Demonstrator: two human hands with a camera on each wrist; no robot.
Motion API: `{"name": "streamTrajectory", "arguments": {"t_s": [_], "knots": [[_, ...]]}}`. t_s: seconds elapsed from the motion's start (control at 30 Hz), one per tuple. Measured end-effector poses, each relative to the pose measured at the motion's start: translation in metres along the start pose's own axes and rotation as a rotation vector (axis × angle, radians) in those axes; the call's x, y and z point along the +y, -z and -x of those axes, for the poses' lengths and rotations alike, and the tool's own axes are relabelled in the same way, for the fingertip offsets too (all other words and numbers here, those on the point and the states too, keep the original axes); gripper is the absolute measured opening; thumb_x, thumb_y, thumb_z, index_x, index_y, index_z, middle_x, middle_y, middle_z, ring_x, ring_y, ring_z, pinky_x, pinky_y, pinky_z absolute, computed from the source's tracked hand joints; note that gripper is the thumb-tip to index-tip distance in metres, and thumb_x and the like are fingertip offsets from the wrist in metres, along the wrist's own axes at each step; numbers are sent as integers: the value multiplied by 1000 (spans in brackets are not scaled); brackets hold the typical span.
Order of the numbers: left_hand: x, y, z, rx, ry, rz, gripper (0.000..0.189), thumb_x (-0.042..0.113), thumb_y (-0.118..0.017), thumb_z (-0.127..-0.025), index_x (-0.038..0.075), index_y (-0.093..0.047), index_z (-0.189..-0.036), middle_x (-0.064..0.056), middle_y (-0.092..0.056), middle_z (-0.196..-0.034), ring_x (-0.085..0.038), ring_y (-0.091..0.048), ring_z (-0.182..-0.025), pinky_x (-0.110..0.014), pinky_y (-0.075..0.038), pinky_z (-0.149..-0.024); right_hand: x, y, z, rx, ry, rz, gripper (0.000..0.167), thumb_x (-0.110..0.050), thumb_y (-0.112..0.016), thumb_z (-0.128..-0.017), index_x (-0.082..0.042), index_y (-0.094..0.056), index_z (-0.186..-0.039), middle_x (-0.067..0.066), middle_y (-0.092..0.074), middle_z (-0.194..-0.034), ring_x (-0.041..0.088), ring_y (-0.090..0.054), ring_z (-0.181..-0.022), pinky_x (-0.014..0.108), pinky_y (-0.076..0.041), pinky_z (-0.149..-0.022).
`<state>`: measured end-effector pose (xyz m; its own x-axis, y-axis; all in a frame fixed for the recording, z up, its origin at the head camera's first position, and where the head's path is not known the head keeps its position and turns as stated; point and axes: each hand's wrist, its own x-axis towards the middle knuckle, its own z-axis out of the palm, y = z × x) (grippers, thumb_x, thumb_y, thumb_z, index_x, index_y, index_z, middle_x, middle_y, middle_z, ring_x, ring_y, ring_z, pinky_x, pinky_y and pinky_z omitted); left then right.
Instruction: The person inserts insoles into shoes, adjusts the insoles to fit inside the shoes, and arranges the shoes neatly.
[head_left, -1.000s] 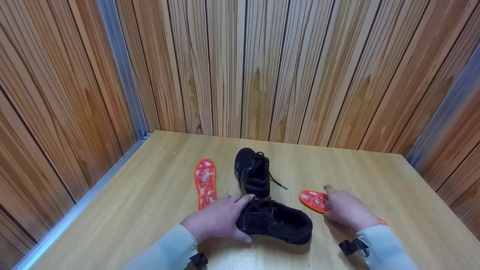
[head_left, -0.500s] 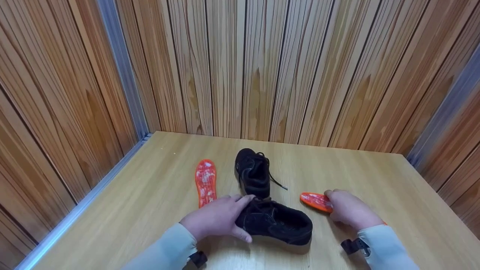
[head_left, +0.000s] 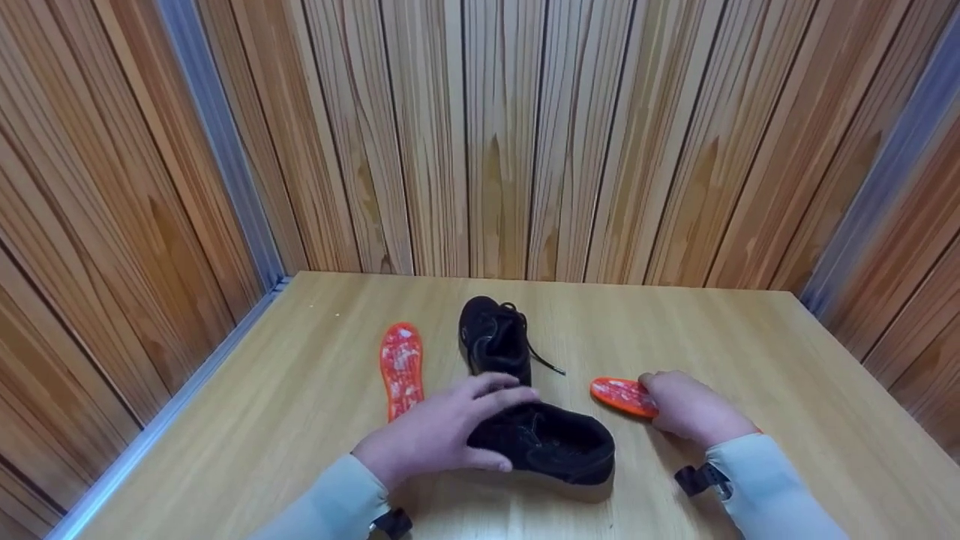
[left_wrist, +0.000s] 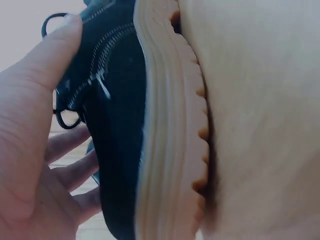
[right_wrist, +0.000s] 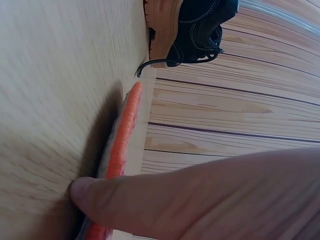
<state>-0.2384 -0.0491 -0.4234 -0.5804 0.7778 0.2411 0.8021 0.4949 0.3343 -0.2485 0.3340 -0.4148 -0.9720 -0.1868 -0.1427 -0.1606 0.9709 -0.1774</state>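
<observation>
A black lace-up shoe (head_left: 574,446) lies crosswise at the table's front, its toe under my left hand (head_left: 439,431). That hand's fingers are spread over the toe, with the thumb on the near side. In the left wrist view the shoe's pale, ridged sole (left_wrist: 170,130) shows, with the thumb (left_wrist: 55,50) against the upper. To the right, my right hand (head_left: 694,409) pinches a red and white insole (head_left: 619,394) with an orange edge. The right wrist view shows the insole (right_wrist: 125,125) tilted off the tabletop, with the thumb on its underside.
Behind the near shoe stands its mate (head_left: 491,334), one lace (head_left: 547,361) trailing right. A second red insole (head_left: 401,360) lies flat at left, partly behind my left hand. Wood-patterned panels (head_left: 502,150) enclose the table (head_left: 255,427) at the back and sides.
My right hand has taken hold of the insole and tipped up its near edge. The left hand's fingers have loosened and lifted a little over the shoe. The head view has shifted slightly.
</observation>
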Motion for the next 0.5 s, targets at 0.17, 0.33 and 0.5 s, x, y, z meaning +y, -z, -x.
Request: {"name": "streamTrajectory", "arguments": {"t_s": [0.17, 0.33, 0.5], "knots": [[3, 2, -2, -46, -74, -21, 75, 54, -73, -101, 54, -36, -165, -4, -45, -172, -30, -58, -149, -51, -55, -116, -1, 1, -2, 9, 8, 5, 51, 1, -83, -90, 8, -67, -137, 22, -76, -114, 30, -66, -94, 63, -58, -103], [4, 3, -5, -62, -104, -25, 67, 50, -73, -102, 50, -44, -162, -1, -51, -164, -24, -63, -141, -44, -58, -113, -1, 0, -1, 36, 20, 25, 49, 2, -84, -88, 10, -67, -134, 22, -76, -111, 31, -68, -95, 62, -59, -102], [5, 3, -6, -70, -120, -41, 67, 49, -72, -103, 51, -43, -163, -5, -52, -161, -25, -65, -136, -43, -60, -109, 0, -2, -1, 58, 39, 61, 47, 4, -82, -88, 10, -68, -131, 22, -75, -109, 32, -70, -95, 61, -60, -99]]}}
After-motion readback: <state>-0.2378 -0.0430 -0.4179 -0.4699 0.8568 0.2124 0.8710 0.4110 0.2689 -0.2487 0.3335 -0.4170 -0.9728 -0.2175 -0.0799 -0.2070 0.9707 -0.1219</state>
